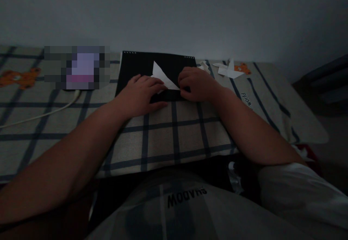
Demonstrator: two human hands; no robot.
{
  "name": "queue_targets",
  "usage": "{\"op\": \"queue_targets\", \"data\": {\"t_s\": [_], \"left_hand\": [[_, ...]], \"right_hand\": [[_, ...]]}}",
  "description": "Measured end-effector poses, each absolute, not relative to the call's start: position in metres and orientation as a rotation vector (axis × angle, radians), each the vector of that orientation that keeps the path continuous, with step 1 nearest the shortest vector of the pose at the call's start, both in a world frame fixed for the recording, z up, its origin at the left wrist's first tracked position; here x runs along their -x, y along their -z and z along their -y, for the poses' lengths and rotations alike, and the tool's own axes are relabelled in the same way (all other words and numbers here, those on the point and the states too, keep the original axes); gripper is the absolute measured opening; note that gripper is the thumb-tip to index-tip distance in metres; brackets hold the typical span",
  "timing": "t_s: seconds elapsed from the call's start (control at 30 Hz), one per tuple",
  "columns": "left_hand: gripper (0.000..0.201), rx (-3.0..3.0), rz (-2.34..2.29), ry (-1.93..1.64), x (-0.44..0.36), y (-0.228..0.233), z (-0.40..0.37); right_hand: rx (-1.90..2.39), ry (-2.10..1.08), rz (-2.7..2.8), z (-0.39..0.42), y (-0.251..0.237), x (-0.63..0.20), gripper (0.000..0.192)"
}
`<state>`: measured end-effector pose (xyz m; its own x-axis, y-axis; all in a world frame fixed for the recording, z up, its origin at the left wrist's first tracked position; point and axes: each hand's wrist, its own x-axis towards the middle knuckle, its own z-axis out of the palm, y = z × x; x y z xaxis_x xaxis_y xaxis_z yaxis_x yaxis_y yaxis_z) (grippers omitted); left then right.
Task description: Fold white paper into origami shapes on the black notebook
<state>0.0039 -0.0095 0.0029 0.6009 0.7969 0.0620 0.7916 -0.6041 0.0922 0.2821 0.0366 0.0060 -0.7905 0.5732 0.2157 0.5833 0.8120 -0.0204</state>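
A folded sheet of white paper [165, 80] lies on a black board or pad [141, 62] that has small holes along its far edge. My left hand [143, 91] rests with its fingers spread across the left part of the paper, the thumb held apart on the near side. At the paper's right corner, my right hand [197, 84] is closed, fingertips and thumb bent in to pinch that corner. One point of the paper stands out at the far left. My left fingers cover part of its near edge.
Folded white paper pieces [231, 70] lie right of the pad, with a crumpled bit [203, 66] behind my right hand. On the left is a phone with a blurred screen [84, 66] and a white cable [59, 110]. A checked cloth [163, 135] covers the table, backed by a wall [168, 15].
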Motion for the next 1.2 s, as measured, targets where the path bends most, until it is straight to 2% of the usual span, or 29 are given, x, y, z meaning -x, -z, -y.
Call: {"op": "queue_targets", "data": {"t_s": [0.37,0.67,0.9,1.2], "left_hand": [[0.060,-2.750,-1.369,-0.130,-0.003,-0.001,0.010],[0.061,-2.782,-1.320,-0.132,-0.001,-0.001,0.009],[0.071,-2.807,-1.322,-0.102,-0.003,0.001,0.012],[0.074,-2.787,-1.254,-0.090,-0.004,0.001,0.014]], "right_hand": [[0.950,0.087,2.768,-0.040,-0.002,-0.287,0.026],[1.077,0.088,2.640,-0.048,0.011,-0.286,0.034],[0.979,-0.082,2.598,-0.053,0.022,-0.286,0.048],[0.996,-0.185,2.518,-0.059,0.030,-0.284,0.038]]}}
